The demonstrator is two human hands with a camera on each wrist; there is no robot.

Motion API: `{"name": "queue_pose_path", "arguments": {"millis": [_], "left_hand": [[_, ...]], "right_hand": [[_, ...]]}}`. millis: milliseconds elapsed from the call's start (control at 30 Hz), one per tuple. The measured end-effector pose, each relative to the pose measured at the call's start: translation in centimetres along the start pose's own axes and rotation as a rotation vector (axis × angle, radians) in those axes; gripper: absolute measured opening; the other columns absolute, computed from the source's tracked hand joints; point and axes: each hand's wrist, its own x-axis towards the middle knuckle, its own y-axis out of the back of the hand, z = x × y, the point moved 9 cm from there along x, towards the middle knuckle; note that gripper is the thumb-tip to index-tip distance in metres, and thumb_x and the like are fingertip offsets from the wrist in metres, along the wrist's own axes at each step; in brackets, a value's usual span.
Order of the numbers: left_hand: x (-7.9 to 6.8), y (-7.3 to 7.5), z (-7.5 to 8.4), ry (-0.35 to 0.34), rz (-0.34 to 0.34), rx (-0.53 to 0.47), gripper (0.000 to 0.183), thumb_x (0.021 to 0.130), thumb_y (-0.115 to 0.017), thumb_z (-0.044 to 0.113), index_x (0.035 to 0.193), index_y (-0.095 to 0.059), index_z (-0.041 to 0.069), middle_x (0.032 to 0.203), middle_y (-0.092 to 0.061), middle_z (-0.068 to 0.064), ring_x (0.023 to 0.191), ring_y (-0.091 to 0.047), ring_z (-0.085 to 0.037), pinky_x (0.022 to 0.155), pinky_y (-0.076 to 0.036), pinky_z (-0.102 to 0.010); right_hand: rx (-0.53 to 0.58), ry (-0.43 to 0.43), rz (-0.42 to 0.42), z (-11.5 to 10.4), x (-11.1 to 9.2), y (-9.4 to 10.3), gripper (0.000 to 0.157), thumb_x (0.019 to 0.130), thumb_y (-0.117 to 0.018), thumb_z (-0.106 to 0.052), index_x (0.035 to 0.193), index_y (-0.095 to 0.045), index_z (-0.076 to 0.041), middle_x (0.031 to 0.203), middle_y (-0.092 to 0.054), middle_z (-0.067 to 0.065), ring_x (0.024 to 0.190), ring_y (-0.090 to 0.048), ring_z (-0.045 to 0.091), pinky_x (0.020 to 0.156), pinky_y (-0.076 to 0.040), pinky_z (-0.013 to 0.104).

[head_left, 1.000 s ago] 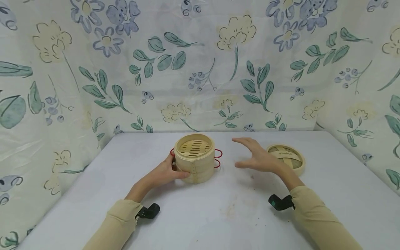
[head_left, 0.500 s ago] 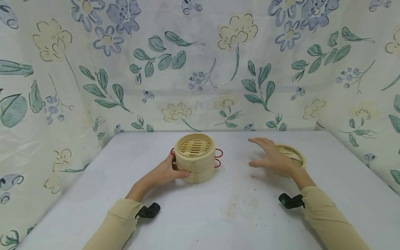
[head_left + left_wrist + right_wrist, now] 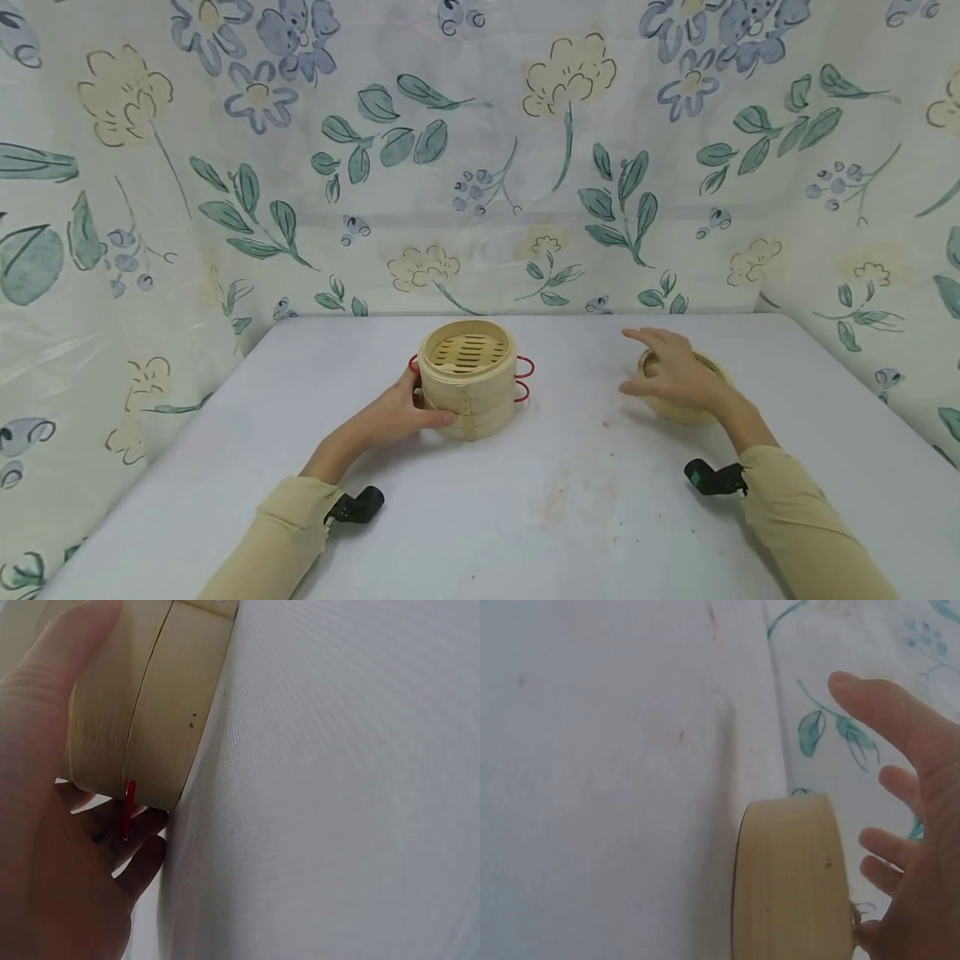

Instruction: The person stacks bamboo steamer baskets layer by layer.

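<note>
Your left hand (image 3: 397, 412) grips the steamer (image 3: 468, 404), which stands upright on the table (image 3: 480, 517), your thumb across its front and your fingers round the side. Your right hand (image 3: 678, 379) is unclenched and grasps nothing: its fingers spread over the lid (image 3: 787, 885), which lies well to the steamer's right. I can't tell whether any fingertip touches it. Your left thumb seems to bear on the upper tier, so a careless tug or twist could slide that tier off the lower one. A red loop (image 3: 128, 808) juts out by your left fingers and might snag one. Lowering your right hand off-centre could tip the lid or shove it along the table.
</note>
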Motion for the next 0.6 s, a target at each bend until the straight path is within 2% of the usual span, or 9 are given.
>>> {"name": "queue_pose_path", "arguments": {"millis": [133,233,367,600], "left_hand": [[0.0,0.0,-0.1,0.008,-0.002,0.005,0.103,0.080,-0.079,0.047,0.153,-0.015,0.013,0.136,-0.050,-0.017,0.122,-0.051,-0.029,0.104,-0.040,-0.049],[-0.1,0.0,-0.1,0.012,-0.004,0.001,0.103,0.080,-0.079,0.047,0.154,-0.015,0.013,0.137,-0.050,-0.017,0.122,-0.051,-0.028,0.103,-0.040,-0.049],[-0.2,0.0,-0.1,0.015,-0.008,-0.004,0.104,0.080,-0.078,0.048,0.154,-0.014,0.013,0.137,-0.049,-0.017,0.122,-0.051,-0.029,0.101,-0.042,-0.048],[-0.1,-0.1,0.0,0.011,-0.015,-0.007,0.104,0.080,-0.079,0.047,0.154,-0.013,0.014,0.137,-0.049,-0.016,0.121,-0.051,-0.028,0.097,-0.043,-0.044]], "right_hand": [[-0.038,-0.022,0.012,1.2,-0.4,0.1,0.086,0.082,-0.077,-0.043,0.148,-0.040,-0.002,0.150,-0.035,0.031,0.139,-0.023,0.053,0.106,-0.006,0.077],[-0.055,-0.066,0.011,2.7,-0.9,0.1,0.085,0.082,-0.076,-0.043,0.147,-0.040,-0.001,0.148,-0.037,0.031,0.138,-0.025,0.053,0.104,-0.008,0.078],[-0.064,-0.094,0.017,4.0,-1.3,0.1,0.083,0.082,-0.075,-0.042,0.145,-0.042,0.000,0.147,-0.037,0.033,0.136,-0.027,0.054,0.105,-0.012,0.074],[-0.123,-0.109,0.047,4.4,-1.6,-0.2,0.079,0.081,-0.073,-0.053,0.142,-0.050,-0.007,0.147,-0.036,0.033,0.136,-0.027,0.053,0.109,-0.016,0.068]]}}
